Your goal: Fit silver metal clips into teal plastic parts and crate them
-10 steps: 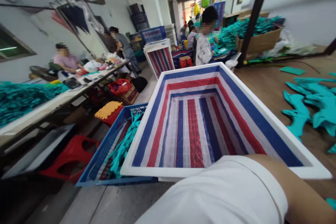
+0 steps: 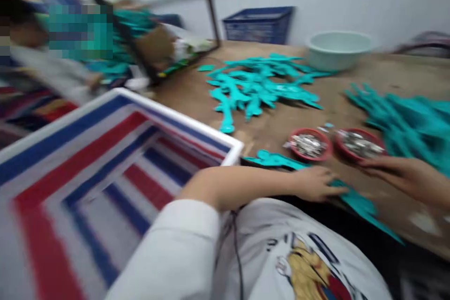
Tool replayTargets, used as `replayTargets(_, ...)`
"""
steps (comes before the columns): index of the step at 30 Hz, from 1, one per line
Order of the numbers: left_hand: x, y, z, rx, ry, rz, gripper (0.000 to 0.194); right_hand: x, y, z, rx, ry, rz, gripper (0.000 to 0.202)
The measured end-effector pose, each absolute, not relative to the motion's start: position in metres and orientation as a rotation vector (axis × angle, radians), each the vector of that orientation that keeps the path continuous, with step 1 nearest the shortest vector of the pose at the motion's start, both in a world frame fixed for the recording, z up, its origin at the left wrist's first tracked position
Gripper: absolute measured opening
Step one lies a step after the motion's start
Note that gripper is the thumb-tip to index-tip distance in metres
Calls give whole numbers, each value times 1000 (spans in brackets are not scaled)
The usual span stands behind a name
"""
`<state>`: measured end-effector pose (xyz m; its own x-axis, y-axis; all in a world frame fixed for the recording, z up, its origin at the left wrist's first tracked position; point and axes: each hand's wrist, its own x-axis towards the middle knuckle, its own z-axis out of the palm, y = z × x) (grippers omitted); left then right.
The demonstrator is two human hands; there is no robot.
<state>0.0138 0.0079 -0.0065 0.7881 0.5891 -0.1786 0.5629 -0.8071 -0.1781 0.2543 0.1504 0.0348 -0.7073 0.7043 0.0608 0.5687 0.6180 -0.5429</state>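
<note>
I see the fingers of the left hand on a teal piece that lies along the near edge of the counter; blur keeps me from telling whether they pinch it or only rest there. The right hand reaches in from the right, fingers stretched to the rim of a red bowl; I cannot tell whether they grip it. Just left of that bowl stands a second bowl, and both hold shiny metal bits. A flat teal part lies left of them at the near edge. Farther in, I have a loose scatter of teal pieces toward the far edge, a blurred teal heap at the right, and a pale basin by the far edge. A striped bin with a white rim stands by the near edge, left.
</note>
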Motion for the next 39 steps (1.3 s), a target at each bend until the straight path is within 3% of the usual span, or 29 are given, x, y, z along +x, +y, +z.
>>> replayTargets(2, 25, 21, -20, -2954, -985, 139, 69, 302, 136, 38, -1142, -2488, 979, 29)
replayTargets(6, 12, 37, -38, -3081, -981, 69, 84, 310, 143, 30, -1080, -2505, 968, 46)
replayTargets(15, -4, 42, -18, -3152, -1077, 204, 71, 291, 147, -1, -1025, -2569, 1093, 21)
replayTargets(25, -4, 43, -23, -3148, -1040, 174, 66, 271, 132, -40, -626, -2607, 916, 23)
replayTargets(39, -3, 43, -23, -3159, -1045, 118, 62, 267, 126, -35, -746, -2630, 935, 24)
